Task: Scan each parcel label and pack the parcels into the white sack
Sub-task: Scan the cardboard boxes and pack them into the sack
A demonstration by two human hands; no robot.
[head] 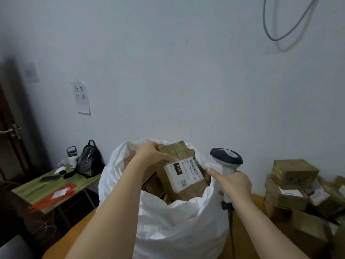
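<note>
The left hand (151,153) has its fingers curled over the upper far end of a cardboard parcel (183,176), thumb on the near face, so the box hangs below and to the right of the grip. The parcel's long axis runs steeply downward from the fingers toward the person, tilted rather than upright. Its lower end is already inside the mouth of the white sack (168,221), and its upper end stands above the rim. Its shipping label (182,173), with a black "010" patch and a barcode strip, faces up and to the right. Other brown boxes show underneath it in the sack, so it will likely have to settle on top of them or be pushed down between them. As I judge it, the coming move is simply down along that axis, and the left hand is the one placed to do it.

The right hand (232,182) is wrapped round the handle of a barcode scanner (226,161), forefinger stretched toward the sack's right rim and apparently touching the cloth. The scanner's head stands upright just beside the parcel's label, to its right.

Further right, well apart from both hands, a pile of cardboard parcels (295,186) waits on the orange table (248,200).
</note>
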